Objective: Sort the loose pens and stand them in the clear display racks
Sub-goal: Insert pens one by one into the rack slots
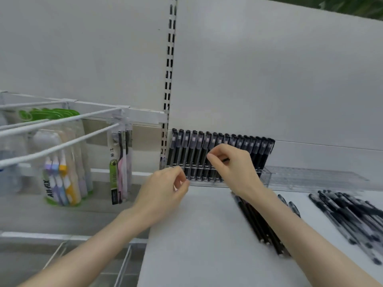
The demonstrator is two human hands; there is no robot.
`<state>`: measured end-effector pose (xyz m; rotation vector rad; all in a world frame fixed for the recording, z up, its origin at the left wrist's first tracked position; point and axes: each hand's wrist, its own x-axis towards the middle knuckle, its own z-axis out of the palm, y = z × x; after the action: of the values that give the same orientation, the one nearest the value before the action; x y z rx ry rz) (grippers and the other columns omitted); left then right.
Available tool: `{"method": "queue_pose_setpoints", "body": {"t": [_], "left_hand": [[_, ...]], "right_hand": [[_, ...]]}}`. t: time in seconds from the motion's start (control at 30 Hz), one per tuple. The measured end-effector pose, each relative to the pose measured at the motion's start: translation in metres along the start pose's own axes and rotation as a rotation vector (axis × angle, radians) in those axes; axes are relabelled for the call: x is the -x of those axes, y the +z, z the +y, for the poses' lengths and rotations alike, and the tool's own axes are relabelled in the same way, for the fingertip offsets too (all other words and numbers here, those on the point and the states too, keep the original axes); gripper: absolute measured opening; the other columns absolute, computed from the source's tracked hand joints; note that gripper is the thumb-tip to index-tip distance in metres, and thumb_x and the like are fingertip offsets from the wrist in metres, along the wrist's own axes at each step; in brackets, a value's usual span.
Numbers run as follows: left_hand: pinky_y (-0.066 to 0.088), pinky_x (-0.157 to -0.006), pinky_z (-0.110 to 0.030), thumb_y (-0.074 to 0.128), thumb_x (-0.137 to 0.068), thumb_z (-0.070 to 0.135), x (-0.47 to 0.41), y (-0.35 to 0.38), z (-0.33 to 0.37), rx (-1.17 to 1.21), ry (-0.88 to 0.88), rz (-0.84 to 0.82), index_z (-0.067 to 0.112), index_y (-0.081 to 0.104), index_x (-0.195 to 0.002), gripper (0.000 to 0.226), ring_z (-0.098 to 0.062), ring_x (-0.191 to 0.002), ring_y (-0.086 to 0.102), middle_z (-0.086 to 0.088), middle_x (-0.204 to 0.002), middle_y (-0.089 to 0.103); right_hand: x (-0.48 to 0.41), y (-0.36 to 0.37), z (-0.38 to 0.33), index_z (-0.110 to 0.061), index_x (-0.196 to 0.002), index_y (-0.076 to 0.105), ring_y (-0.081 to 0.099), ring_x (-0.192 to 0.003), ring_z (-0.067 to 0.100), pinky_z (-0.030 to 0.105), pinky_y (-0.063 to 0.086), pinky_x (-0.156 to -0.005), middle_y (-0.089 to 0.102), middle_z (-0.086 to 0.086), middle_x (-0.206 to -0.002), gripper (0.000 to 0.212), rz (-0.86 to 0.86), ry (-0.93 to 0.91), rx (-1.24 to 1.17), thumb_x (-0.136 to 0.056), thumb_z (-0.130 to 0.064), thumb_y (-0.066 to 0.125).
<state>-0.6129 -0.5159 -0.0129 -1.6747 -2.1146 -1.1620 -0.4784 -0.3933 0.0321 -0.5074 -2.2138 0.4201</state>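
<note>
Head view: mid-frame, my right hand (232,168) pinches a black pen (226,159) to stand it in the clear rack (269,179); my left hand (165,191) curls its fingers (182,179) nearby, and I cannot tell if it holds anything.

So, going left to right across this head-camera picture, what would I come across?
Toothbrush multipack → hanging toothbrush pack → left hand → right hand, pinching a black pen → loose dark pens → heap of clear-barrelled pens.
</note>
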Motion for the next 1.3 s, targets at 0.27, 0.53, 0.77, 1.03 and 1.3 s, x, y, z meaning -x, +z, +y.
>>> {"method": "queue_pose_setpoints", "body": {"t": [0.27, 0.53, 0.77, 1.03, 1.3], "left_hand": [[0.043, -0.077, -0.03, 0.051, -0.091, 0.045, 0.031, 0.055, 0.102, -0.147, -0.17, -0.249, 0.024, 0.055, -0.103, 0.024, -0.014, -0.085, 0.052, 0.009, -0.093, 0.057], [0.039, -0.096, -0.036, 0.042, -0.091, 0.057, 0.037, 0.105, 0.157, -0.228, -0.381, -0.163, 0.015, 0.043, -0.125, 0.054, -0.021, -0.112, 0.046, -0.002, -0.12, 0.051], [0.05, -0.081, -0.039, 0.062, -0.087, 0.042, 0.017, 0.109, 0.158, -0.075, -0.57, -0.24, 0.007, 0.049, -0.11, 0.044, -0.028, -0.092, 0.061, -0.011, -0.105, 0.062], [0.032, -0.055, -0.029, 0.058, -0.089, 0.02, 0.001, 0.1, 0.153, -0.071, -0.585, -0.35, 0.011, 0.053, -0.061, 0.031, -0.017, -0.053, 0.042, 0.0, -0.053, 0.047], [0.035, -0.051, -0.027, 0.036, -0.099, 0.02, 0.018, 0.084, 0.165, 0.365, -0.574, -0.182, 0.008, 0.047, -0.092, 0.018, -0.012, -0.051, 0.042, -0.001, -0.07, 0.046]], "right_hand": [[0.073, -0.071, 0.075, -0.021, -0.09, 0.063, 0.055, -0.087, 0.013, 0.028, 0.043, -0.078, 0.06, -0.004, -0.093, 0.006, -0.241, -0.028, 0.105, -0.092, -0.023, 0.058], [0.101, -0.088, 0.125, -0.021, -0.126, 0.055, 0.048, -0.117, 0.019, 0.03, 0.035, -0.1, 0.057, -0.004, -0.127, 0.034, -0.376, -0.032, 0.131, -0.097, -0.037, 0.049], [0.104, -0.085, 0.133, -0.02, -0.131, 0.05, 0.047, -0.116, 0.022, 0.036, 0.036, -0.099, 0.055, -0.003, -0.13, 0.037, -0.395, -0.027, 0.076, -0.099, -0.037, 0.043], [0.105, -0.09, 0.13, -0.02, -0.126, 0.054, 0.054, -0.108, 0.02, 0.038, 0.042, -0.092, 0.062, -0.002, -0.119, 0.034, -0.414, -0.015, 0.004, -0.1, -0.036, 0.04], [0.102, -0.106, 0.11, -0.02, -0.129, 0.051, 0.052, -0.105, 0.002, 0.016, 0.04, -0.086, 0.056, -0.014, -0.116, 0.034, -0.342, 0.079, -0.308, -0.097, -0.031, 0.05]]}}
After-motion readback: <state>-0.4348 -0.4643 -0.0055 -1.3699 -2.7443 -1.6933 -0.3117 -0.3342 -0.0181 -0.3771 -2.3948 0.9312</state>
